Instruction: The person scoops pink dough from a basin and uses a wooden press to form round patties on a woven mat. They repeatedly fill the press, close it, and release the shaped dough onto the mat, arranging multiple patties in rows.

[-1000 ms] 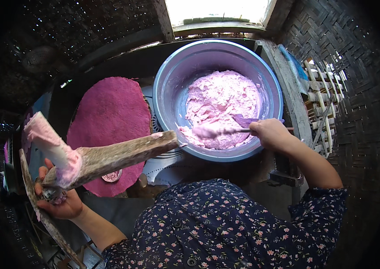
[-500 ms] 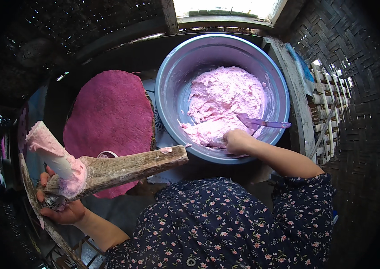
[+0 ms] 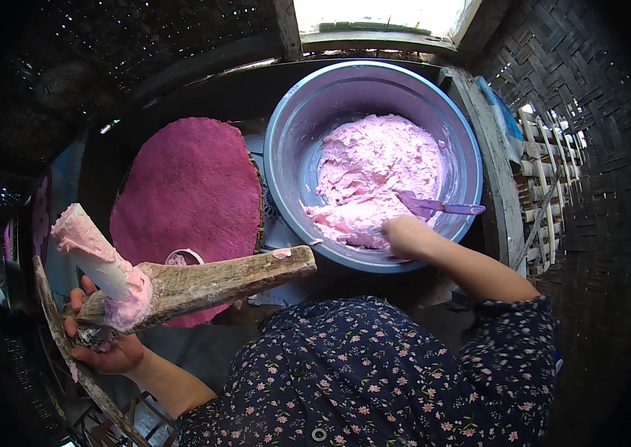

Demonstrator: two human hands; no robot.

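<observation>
In my left hand (image 3: 111, 350) is the near-left end of a wooden board (image 3: 230, 281), my fingers wrapped around it. A white tube (image 3: 103, 272) sticks up through the board, its top and base coated in pink dough. My right hand (image 3: 411, 237) is inside the big blue tub (image 3: 283, 216), at the near right edge of a mass of pale pink dough (image 3: 379, 160). Its fingers are curled closed into the dough and partly hidden. A spatula with a purple handle (image 3: 453, 208) rests in the dough beside that hand, its handle reaching over the tub's rim.
Left of the tub lies a large round deep-pink surface (image 3: 185, 186), with a small pale ring-shaped piece (image 3: 184, 257) partly behind the board. A wooden frame beam (image 3: 490, 164) and woven wall (image 3: 591, 97) stand at the right. A bright window (image 3: 375, 15) is at the back.
My right hand has moved slightly to the right along the dough's near edge. My left hand keeps its grip on the board. The whole view has shifted a little.
</observation>
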